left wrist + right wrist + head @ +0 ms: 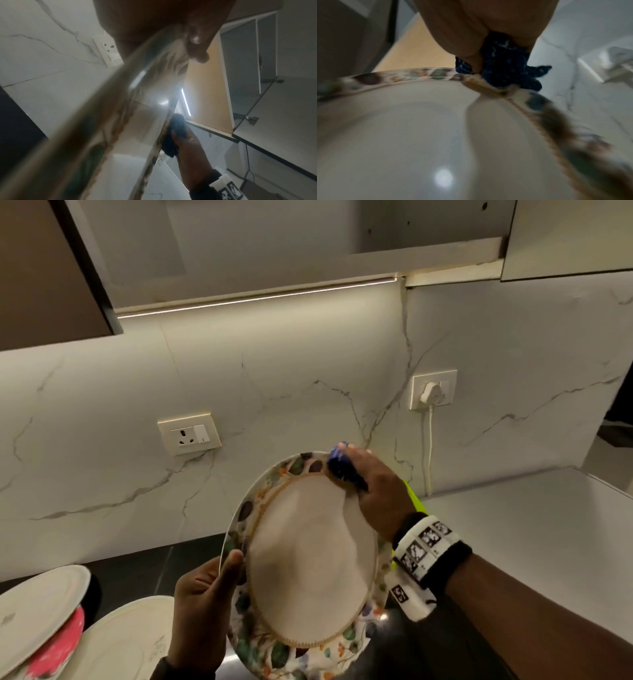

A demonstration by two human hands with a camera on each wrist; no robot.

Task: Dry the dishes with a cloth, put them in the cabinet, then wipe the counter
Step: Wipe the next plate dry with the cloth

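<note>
A large plate (pixel 305 559) with a leaf-patterned rim and a gold ring is held tilted above the counter. My left hand (pixel 205 594) grips its left edge, thumb on the rim. My right hand (pixel 373 491) holds a bunched dark blue cloth (pixel 340 465) against the plate's upper right rim. In the right wrist view the blue cloth (pixel 505 65) sits pinched under my fingers on the plate (pixel 402 128) edge. The left wrist view shows the plate (pixel 102 121) edge-on and blurred, with the right hand (pixel 192 148) and cloth (pixel 175 135) beyond it.
Two white plates (pixel 41 594) (pixel 126 642) lie at the lower left, with something pink (pixel 58 648) between them. A marble backsplash carries two wall sockets (pixel 190 434) (pixel 433 388), the right one with a plug and cord. A white counter (pixel 531 529) extends right. Cabinets (pixel 48 268) hang overhead.
</note>
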